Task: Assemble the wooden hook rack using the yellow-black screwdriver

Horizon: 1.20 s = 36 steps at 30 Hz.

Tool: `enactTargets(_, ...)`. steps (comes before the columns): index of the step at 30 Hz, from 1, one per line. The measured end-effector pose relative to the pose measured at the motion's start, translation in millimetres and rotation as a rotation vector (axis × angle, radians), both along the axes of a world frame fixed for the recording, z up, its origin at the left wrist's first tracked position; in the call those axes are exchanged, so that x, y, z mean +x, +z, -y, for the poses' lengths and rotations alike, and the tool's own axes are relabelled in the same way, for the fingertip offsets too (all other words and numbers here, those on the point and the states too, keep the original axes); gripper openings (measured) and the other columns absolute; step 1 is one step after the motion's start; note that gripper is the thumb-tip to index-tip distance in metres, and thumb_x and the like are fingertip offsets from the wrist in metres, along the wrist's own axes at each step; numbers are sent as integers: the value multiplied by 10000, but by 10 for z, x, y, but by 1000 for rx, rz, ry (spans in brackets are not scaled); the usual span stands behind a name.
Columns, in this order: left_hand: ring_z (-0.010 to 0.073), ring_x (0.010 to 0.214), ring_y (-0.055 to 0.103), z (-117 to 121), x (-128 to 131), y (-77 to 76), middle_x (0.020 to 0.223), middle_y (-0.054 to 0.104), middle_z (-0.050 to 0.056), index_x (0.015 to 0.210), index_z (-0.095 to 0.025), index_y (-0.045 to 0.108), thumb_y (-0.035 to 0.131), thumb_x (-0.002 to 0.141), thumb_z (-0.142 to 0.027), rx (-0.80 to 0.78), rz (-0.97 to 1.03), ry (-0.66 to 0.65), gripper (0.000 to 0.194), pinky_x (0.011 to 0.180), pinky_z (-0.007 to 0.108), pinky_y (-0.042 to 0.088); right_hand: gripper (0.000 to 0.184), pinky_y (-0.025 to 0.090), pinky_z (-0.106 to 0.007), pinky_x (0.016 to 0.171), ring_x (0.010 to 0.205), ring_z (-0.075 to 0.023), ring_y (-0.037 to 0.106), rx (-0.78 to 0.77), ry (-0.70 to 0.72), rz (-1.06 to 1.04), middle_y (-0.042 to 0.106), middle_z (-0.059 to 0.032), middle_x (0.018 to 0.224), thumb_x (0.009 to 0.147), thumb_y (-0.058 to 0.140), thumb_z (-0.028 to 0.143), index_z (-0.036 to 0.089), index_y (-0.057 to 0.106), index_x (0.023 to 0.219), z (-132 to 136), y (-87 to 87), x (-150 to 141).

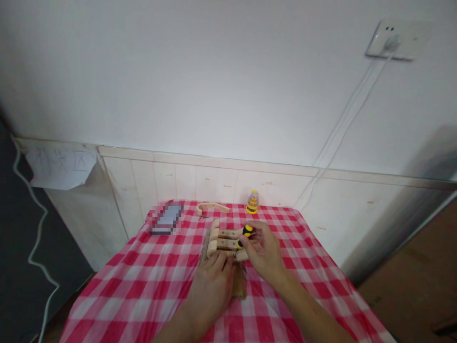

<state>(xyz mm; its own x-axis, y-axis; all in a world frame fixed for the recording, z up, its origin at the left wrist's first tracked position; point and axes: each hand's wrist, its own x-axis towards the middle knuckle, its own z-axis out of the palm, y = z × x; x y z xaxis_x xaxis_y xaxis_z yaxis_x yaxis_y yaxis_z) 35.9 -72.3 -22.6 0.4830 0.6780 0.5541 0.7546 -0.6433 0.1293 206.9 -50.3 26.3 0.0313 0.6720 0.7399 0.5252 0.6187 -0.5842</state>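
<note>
A pale wooden assembly of slats (223, 240) lies in the middle of a table with a red and white checked cloth (143, 281). My left hand (214, 278) rests palm down on its near end, fingers together and pressing on the wood. My right hand (264, 250) is closed around a yellow and black screwdriver (246, 232), with its tip pointed down at the wood between my two hands. A loose curved wooden piece (212, 207) lies near the table's far edge.
A small yellow screwdriver-bit holder (252, 202) stands at the far edge by the wall. A flat blurred object (166, 218) lies at the far left corner. White cables hang from a wall socket (396, 40) at the upper right. A paper sheet (60, 166) hangs at left.
</note>
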Motion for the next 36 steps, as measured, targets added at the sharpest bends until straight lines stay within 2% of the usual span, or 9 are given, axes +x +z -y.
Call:
enactTargets(4,271,981,694,-1,-3,-10,1017,707,97,1075,-158,701,475,973,-91,26,-7,2,256,868,483,618,287,663,-341,740,875,-206,775,-25,60,15,758,-92,1098,943,613,231,247,582,1228,22,10,2)
enactTargets(7,269,967,695,5,-6,-4,1017,708,93,1058,-167,706,486,971,-101,36,-4,5,245,848,471,624,339,665,-334,754,869,-199,777,-13,36,32,759,-93,1127,935,623,221,248,588,1271,16,19,6)
enactTargets(13,257,977,686,19,-6,35,1022,702,91,1069,-165,704,477,955,-73,41,-41,-6,270,894,471,610,295,656,-310,681,757,-185,769,-11,-8,23,783,-63,1017,919,674,260,238,662,1213,-18,24,16)
enactTargets(20,261,1002,686,11,-7,21,1036,709,98,1093,-161,697,480,951,-67,12,-26,-5,276,903,461,607,284,651,-330,659,720,-197,763,-29,-27,-31,778,-53,928,886,737,303,226,661,1149,-27,5,16)
enactTargets(27,256,981,689,11,-6,7,1054,709,91,1102,-170,685,525,939,-78,11,-26,16,246,923,483,594,266,638,-301,634,690,-179,752,13,-14,10,769,-33,905,890,728,255,235,640,1140,-9,16,22)
enactTargets(31,255,965,689,12,-1,13,1038,702,99,1100,-159,675,497,963,-88,15,0,-7,235,875,459,605,306,645,-297,682,741,-171,755,57,24,67,771,-47,1014,921,686,212,253,645,1222,18,60,7)
enactTargets(36,257,981,678,11,-2,-1,1039,698,98,1104,-157,668,490,961,-87,24,16,-9,239,904,471,592,256,655,-317,745,822,-192,758,67,37,97,764,-56,1038,937,691,234,266,685,1191,14,71,1)
